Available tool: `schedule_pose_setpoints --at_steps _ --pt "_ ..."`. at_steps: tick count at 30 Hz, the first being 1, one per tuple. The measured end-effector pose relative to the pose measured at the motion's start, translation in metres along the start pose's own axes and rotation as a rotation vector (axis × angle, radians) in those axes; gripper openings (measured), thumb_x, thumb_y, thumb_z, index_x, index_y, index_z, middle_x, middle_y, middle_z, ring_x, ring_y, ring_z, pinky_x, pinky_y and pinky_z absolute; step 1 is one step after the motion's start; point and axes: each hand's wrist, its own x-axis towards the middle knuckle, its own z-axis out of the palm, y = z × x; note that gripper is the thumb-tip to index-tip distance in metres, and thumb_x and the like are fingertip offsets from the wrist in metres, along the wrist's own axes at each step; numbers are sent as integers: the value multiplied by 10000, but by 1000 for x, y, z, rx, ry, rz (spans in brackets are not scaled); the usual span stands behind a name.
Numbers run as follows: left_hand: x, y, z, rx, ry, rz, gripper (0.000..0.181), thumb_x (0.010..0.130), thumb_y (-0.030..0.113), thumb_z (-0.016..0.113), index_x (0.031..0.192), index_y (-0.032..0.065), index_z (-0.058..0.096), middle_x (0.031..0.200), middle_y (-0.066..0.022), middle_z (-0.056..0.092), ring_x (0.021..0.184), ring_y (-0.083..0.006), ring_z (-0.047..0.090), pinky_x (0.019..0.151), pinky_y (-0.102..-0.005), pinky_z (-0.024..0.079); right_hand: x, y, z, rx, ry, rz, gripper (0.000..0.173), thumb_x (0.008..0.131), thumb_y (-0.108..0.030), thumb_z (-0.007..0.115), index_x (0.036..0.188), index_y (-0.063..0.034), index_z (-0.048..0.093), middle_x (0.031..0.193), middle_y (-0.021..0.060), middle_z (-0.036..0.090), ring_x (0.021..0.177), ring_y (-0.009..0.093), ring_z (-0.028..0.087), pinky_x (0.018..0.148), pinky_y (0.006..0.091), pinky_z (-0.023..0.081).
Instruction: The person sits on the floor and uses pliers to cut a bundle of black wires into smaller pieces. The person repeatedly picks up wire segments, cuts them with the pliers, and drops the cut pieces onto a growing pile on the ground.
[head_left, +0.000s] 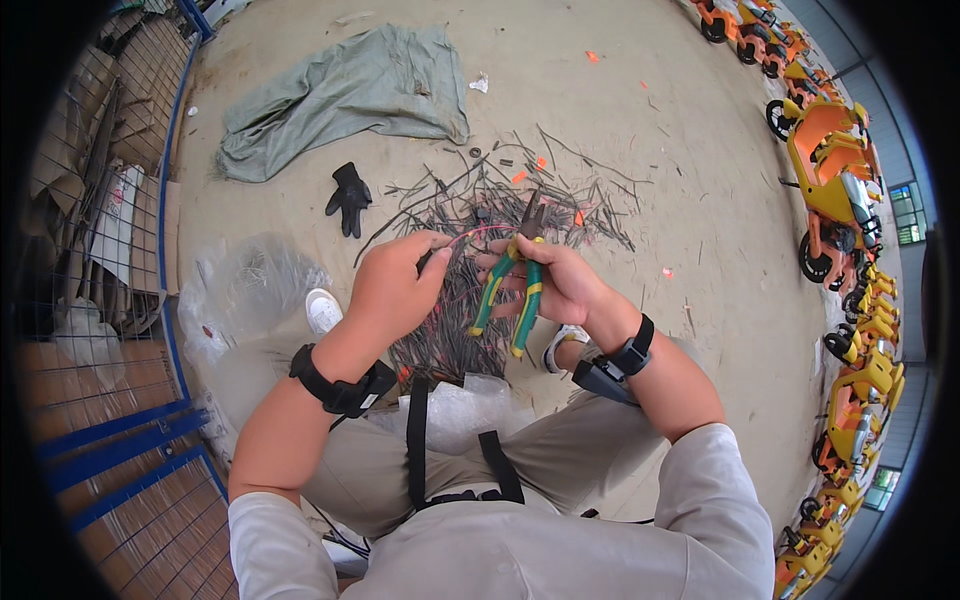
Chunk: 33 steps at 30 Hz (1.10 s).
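My left hand pinches a dark cable end from which a thin red wire runs across to my right hand. In that right hand lies a pair of pliers with green and yellow handles. Their dark jaws point away from me, and the handles are spread apart. Below both hands a large heap of cut black cable pieces covers the floor, with bits of red wire among them. Whether the red wire touches the pliers I cannot tell.
A grey-green woven sack and a black glove lie beyond the heap. Clear plastic wrap sits at the left, beside a blue mesh cage holding cardboard. Yellow-orange scooters line the right side.
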Motion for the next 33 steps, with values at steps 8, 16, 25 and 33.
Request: schedule_pose_setpoints --at_steps 8,16,25,33 --pt "-2 8 1 84 -151 -11 165 864 150 651 924 0 682 746 -136 662 634 -212 613 597 -298 467 -1 -4 7 65 -57 -34 368 1023 -363 364 1183 -59 496 1240 153 572 1096 303 578 878 615 459" --pt "-8 -8 7 220 -324 112 165 828 239 628 788 83 659 700 -128 634 693 -344 623 605 -451 482 -2 -7 4 54 -69 -43 405 1018 -354 369 1246 -36 473 1269 176 561 1111 322 575 899 619 460" --pt "-6 -5 6 281 -275 50 177 821 221 663 802 45 660 699 -158 624 678 -358 604 596 -428 461 -1 0 9 -98 -22 -33 365 1006 -327 439 1261 -72 497 1099 73 547 944 225 565 831 551 521" --pt "-3 -9 9 271 -183 49 181 834 233 653 828 53 665 684 -157 620 660 -361 603 585 -431 462 3 10 15 -150 -43 25 334 1009 -327 445 1226 -86 522 1005 2 466 854 155 507 800 517 546"
